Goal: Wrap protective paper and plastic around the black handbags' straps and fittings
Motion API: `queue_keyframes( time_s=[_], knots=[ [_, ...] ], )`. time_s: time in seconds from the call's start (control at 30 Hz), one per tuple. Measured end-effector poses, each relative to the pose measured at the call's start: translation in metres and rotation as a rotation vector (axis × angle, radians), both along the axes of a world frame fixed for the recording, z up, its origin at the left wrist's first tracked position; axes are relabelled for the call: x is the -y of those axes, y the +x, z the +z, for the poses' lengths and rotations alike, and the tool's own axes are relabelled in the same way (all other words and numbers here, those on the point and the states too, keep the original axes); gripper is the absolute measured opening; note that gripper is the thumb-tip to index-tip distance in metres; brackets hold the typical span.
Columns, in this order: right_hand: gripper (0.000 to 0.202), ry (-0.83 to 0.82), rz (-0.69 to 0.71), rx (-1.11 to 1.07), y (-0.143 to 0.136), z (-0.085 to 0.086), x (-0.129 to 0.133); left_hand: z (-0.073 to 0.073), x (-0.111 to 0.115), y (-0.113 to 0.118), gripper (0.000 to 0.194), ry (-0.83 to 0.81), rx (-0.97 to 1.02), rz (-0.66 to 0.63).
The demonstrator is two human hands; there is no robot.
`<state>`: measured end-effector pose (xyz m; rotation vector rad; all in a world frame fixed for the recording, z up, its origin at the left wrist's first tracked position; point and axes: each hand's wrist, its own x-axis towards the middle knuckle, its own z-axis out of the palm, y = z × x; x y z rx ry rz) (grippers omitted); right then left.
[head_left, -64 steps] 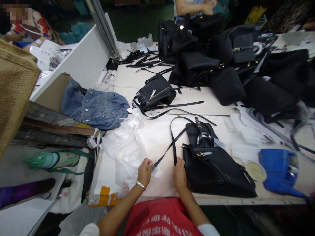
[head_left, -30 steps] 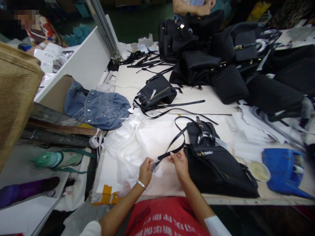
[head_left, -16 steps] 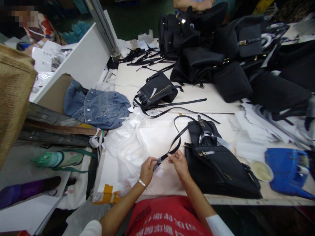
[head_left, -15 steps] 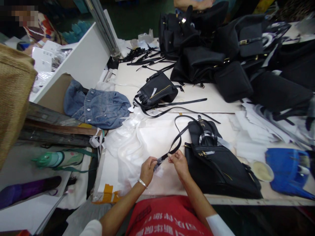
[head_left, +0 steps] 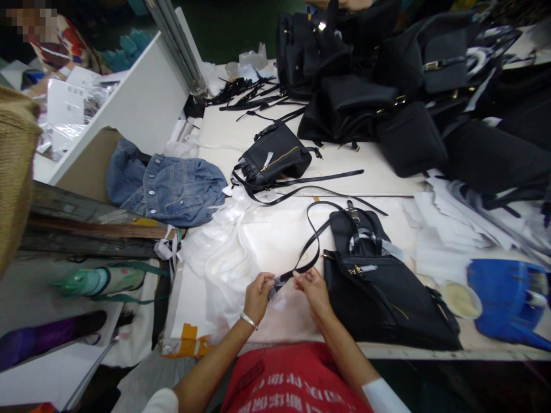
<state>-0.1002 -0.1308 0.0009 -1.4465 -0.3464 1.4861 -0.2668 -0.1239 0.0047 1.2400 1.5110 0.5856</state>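
A thin black strap [head_left: 310, 263] runs from a large black backpack [head_left: 387, 298] down to both hands. My left hand [head_left: 259, 295] pinches the strap's end, where a piece of clear wrapping [head_left: 278, 284] shows. Close by on the right, my right hand [head_left: 313, 291] grips the same strap between thumb and fingers. The backpack lies flat at the table's front edge, just right of my right hand, with gold zips and buckles. Farther back lies a smaller black bag [head_left: 278, 152] with its own long straps.
Black bags [head_left: 344, 103] are heaped at the back right. A denim jacket [head_left: 178, 186] lies at left, above a green bottle [head_left: 101, 280]. White sheets [head_left: 460, 221], a round tub [head_left: 461, 300] and a blue container [head_left: 503, 298] are at right. A person [head_left: 64, 43] is at far left.
The view has shifted slightly. Both hands keep nearly the same hold on the strap, and the bags have not visibly moved on the table.
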Motion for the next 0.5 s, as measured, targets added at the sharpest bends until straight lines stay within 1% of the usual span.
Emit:
queue_keyframes(
  time_s=[0.13,0.23,0.37,0.5],
  knots=[
    [0.030,-0.015,-0.039,-0.053,0.001,0.005,-0.002,0.008,-0.005,0.003,0.025,0.013,-0.041,-0.043],
    [0.029,0.004,-0.057,-0.043,0.001,0.010,-0.004,0.015,-0.010,0.007,0.024,0.067,-0.050,-0.073],
    [0.027,0.059,-0.028,-0.002,0.004,0.015,-0.007,0.021,-0.015,0.011,0.022,0.091,-0.101,-0.099],
    [0.029,0.086,0.007,0.052,0.008,0.018,-0.009,0.023,-0.017,0.014,0.022,0.124,-0.141,-0.115]
  ],
)
